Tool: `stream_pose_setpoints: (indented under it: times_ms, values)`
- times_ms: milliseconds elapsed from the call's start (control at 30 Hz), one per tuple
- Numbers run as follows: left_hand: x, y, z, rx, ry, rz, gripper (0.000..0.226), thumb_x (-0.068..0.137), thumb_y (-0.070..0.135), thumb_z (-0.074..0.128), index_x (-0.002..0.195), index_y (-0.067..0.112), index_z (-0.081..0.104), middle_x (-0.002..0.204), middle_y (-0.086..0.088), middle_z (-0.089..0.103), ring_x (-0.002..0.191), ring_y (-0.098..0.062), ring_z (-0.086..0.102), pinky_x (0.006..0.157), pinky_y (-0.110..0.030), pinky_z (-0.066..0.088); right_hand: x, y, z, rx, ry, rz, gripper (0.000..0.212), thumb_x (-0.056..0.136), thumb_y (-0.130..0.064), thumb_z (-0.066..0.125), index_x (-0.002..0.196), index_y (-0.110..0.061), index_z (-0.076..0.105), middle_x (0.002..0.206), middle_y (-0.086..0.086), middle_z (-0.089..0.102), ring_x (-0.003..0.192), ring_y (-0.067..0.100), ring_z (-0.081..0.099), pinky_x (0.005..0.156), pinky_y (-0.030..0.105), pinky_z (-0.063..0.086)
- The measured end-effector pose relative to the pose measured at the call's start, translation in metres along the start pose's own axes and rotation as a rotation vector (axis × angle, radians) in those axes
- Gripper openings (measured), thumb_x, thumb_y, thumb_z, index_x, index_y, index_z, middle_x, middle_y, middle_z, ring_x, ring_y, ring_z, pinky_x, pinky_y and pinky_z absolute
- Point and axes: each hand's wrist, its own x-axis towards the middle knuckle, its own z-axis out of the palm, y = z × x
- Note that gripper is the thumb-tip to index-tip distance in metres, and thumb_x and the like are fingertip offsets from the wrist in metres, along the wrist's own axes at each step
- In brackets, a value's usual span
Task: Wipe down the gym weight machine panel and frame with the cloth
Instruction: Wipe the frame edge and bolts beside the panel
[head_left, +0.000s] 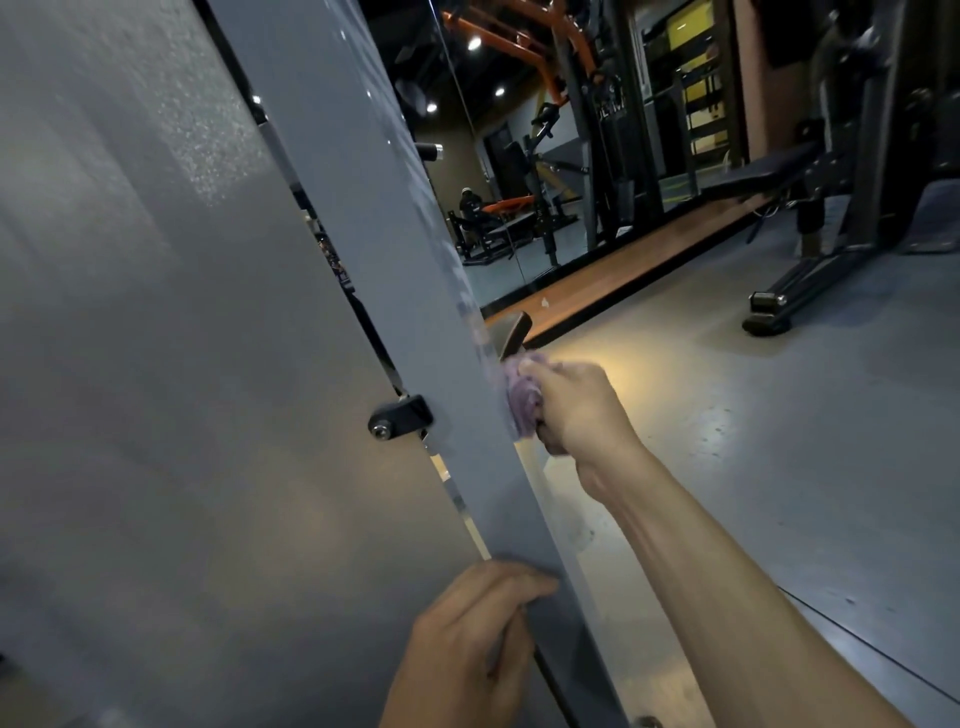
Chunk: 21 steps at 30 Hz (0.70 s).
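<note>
The right hand (571, 405) clutches a bunched lilac cloth (522, 400) against the grey metal frame post's (363, 208) three-o'clock edge, while the left hand (467, 629), fingers curled round the post at six o'clock, likely braces the wiping.

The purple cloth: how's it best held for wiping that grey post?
Probably as now: bunch the cloth in the palm of the right hand and come from the post's open right side, leaving a wad proud of the fingers to press against the narrow edge.

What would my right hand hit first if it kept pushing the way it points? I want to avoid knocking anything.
Probably the dark paddle-shaped part just beyond the right hand and cloth along the frame post; depth is unclear.
</note>
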Motion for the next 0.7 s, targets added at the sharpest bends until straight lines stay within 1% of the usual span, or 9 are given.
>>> stream_pose_setpoints:
  times_ms: [100, 167, 233, 300, 333, 433, 500, 600, 700]
  values:
    - [-0.001, -0.001, -0.002, -0.01, 0.028, -0.02, 0.039, 0.084, -0.007, 0.059, 0.104, 0.022, 0.075, 0.111, 0.015, 0.069, 0.104, -0.001, 0.068, 0.088, -0.015, 0.051, 0.002, 0.032, -0.009, -0.102, 0.013, 0.168, 0.037, 0.1, -0.018, 0.054, 0.064, -0.018, 0.061, 0.047, -0.002, 0.044, 0.041, 0.017, 0.034, 0.045, 0.021, 0.025]
    - [-0.001, -0.002, -0.002, -0.007, 0.031, -0.019, 0.037, 0.086, -0.005, 0.057, 0.104, 0.021, 0.075, 0.11, 0.013, 0.069, 0.104, -0.001, 0.067, 0.089, -0.013, 0.049, 0.005, 0.033, -0.007, -0.109, 0.017, 0.187, 0.035, 0.099, -0.017, 0.054, 0.065, -0.018, 0.059, 0.046, -0.001, 0.046, 0.043, 0.018, 0.037, 0.047, 0.022, 0.026]
    - [-0.001, -0.002, -0.002, 0.002, 0.019, -0.011, 0.039, 0.083, -0.009, 0.059, 0.105, 0.019, 0.076, 0.11, 0.012, 0.069, 0.105, -0.001, 0.067, 0.09, -0.014, 0.05, 0.006, 0.018, -0.002, -0.09, 0.033, 0.126, 0.037, 0.099, -0.016, 0.055, 0.063, -0.016, 0.058, 0.045, -0.001, 0.049, 0.041, 0.016, 0.043, 0.045, 0.02, 0.031]
    - [-0.001, -0.001, -0.004, 0.014, 0.004, -0.016, 0.041, 0.081, -0.01, 0.061, 0.105, 0.021, 0.075, 0.109, 0.014, 0.068, 0.104, 0.0, 0.067, 0.089, -0.014, 0.05, 0.004, -0.011, 0.005, -0.024, 0.033, 0.01, 0.04, 0.098, -0.008, 0.052, 0.059, -0.014, 0.054, 0.038, -0.005, 0.045, 0.031, 0.01, 0.039, 0.038, 0.015, 0.028]
    - [0.0, 0.0, -0.004, 0.018, 0.0, -0.025, 0.041, 0.082, -0.009, 0.061, 0.105, 0.022, 0.075, 0.109, 0.015, 0.068, 0.103, 0.001, 0.067, 0.088, -0.013, 0.05, 0.003, -0.026, 0.008, 0.001, 0.026, -0.065, 0.039, 0.097, -0.007, 0.051, 0.058, -0.014, 0.056, 0.038, -0.007, 0.045, 0.03, 0.008, 0.038, 0.036, 0.015, 0.027]
    - [-0.001, 0.002, -0.004, -0.005, 0.017, -0.064, 0.044, 0.081, -0.007, 0.056, 0.104, 0.026, 0.075, 0.106, 0.016, 0.068, 0.1, 0.0, 0.068, 0.086, -0.014, 0.051, 0.003, -0.06, 0.016, 0.045, 0.054, -0.213, 0.032, 0.101, -0.018, 0.054, 0.072, -0.017, 0.067, 0.052, -0.01, 0.059, 0.041, 0.002, 0.051, 0.038, 0.014, 0.033]
    - [-0.001, 0.001, -0.003, -0.009, 0.019, -0.056, 0.043, 0.082, -0.007, 0.056, 0.104, 0.025, 0.075, 0.106, 0.016, 0.068, 0.1, -0.002, 0.068, 0.085, -0.017, 0.053, 0.005, -0.058, 0.014, 0.049, 0.047, -0.239, 0.034, 0.104, -0.022, 0.054, 0.072, -0.018, 0.066, 0.052, -0.012, 0.058, 0.04, 0.0, 0.049, 0.038, 0.014, 0.034]
    - [-0.001, -0.001, -0.002, 0.015, 0.006, -0.01, 0.039, 0.082, -0.007, 0.061, 0.104, 0.021, 0.075, 0.108, 0.014, 0.069, 0.102, -0.002, 0.068, 0.087, -0.015, 0.051, 0.005, -0.017, 0.006, -0.026, 0.013, -0.146, 0.043, 0.104, -0.02, 0.052, 0.061, -0.018, 0.058, 0.042, -0.01, 0.049, 0.037, 0.006, 0.043, 0.041, 0.019, 0.034]
    - [-0.001, -0.002, -0.001, 0.01, 0.027, 0.002, 0.032, 0.089, 0.001, 0.055, 0.102, 0.021, 0.076, 0.108, 0.015, 0.069, 0.102, 0.0, 0.067, 0.088, -0.012, 0.049, 0.002, 0.029, -0.009, -0.16, -0.021, 0.04, 0.039, 0.104, -0.024, 0.052, 0.066, -0.017, 0.059, 0.043, -0.009, 0.048, 0.036, 0.008, 0.042, 0.04, 0.019, 0.033]
